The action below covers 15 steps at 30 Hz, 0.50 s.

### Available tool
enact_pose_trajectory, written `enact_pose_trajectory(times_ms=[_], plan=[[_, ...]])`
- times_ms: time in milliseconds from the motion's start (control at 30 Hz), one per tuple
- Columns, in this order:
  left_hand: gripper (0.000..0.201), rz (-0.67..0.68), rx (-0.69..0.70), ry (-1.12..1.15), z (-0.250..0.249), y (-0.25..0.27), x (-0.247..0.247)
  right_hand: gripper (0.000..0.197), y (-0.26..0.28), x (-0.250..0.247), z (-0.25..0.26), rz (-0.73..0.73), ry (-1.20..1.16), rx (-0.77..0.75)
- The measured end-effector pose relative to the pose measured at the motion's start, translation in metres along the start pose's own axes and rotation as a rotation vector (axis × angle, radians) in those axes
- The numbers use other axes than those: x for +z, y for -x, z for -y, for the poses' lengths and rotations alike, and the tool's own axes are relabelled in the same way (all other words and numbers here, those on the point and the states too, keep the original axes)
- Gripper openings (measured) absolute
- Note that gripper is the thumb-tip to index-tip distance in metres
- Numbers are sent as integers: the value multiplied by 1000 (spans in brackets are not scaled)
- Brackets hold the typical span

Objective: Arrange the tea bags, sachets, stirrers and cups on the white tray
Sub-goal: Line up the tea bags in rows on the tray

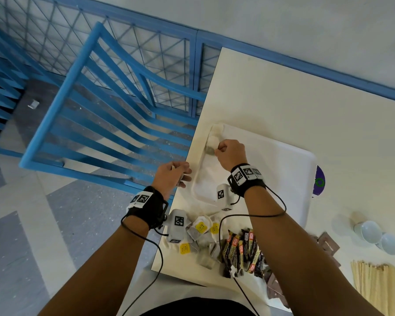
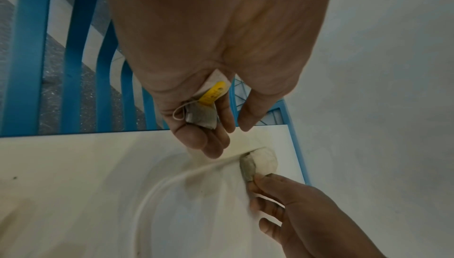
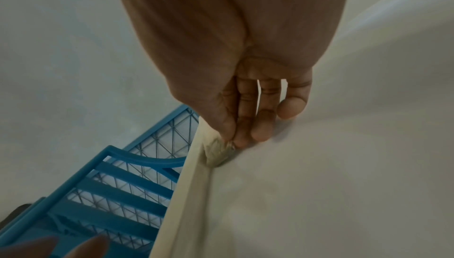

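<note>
Right now the tea bag point(image 2: 248, 167) pinched in the right hand point(image 1: 230, 153) sits against the white tray point(image 1: 283, 160)'s far left rim, beside the bags point(image 1: 214, 135) already lined up toward that rim's far corner. Its long axis appears to run across the rim, though blur makes that uncertain. I judge the coming move to be a release, so what matters is that this bag lies at the fingertips, touching or nearly touching the tray floor. The left hand point(image 1: 176, 174) hovers just off the tray's left rim, over the table point(image 1: 306, 99) edge, fingers curled round a second tea bag point(image 2: 203, 110) with a yellow tag, and it is close enough to follow. Apart from that short row, the tray looks bare. Nearer the person than the tray lie loose tea bags point(image 1: 201, 229) and dark sachets point(image 1: 244, 249); off its near right corner stand the cups point(image 1: 379, 236) and, nearer still, the stirrers point(image 1: 372, 286).
</note>
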<state>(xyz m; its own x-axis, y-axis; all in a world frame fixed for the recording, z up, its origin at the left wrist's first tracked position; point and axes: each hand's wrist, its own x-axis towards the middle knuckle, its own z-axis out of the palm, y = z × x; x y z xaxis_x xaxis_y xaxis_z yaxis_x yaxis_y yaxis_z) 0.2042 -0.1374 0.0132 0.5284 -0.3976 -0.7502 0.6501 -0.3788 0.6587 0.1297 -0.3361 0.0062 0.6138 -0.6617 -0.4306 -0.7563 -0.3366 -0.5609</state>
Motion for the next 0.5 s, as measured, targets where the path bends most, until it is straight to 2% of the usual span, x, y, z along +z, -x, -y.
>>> enact_pose_trajectory(times_ms=[133, 500], plan=[[13, -9, -12, -2, -1, -1, 0, 4, -3, 0, 2, -29, -26, 28], [16, -8, -28, -22, -7, 2, 4, 18, -4, 9, 2, -107, -247, 203]])
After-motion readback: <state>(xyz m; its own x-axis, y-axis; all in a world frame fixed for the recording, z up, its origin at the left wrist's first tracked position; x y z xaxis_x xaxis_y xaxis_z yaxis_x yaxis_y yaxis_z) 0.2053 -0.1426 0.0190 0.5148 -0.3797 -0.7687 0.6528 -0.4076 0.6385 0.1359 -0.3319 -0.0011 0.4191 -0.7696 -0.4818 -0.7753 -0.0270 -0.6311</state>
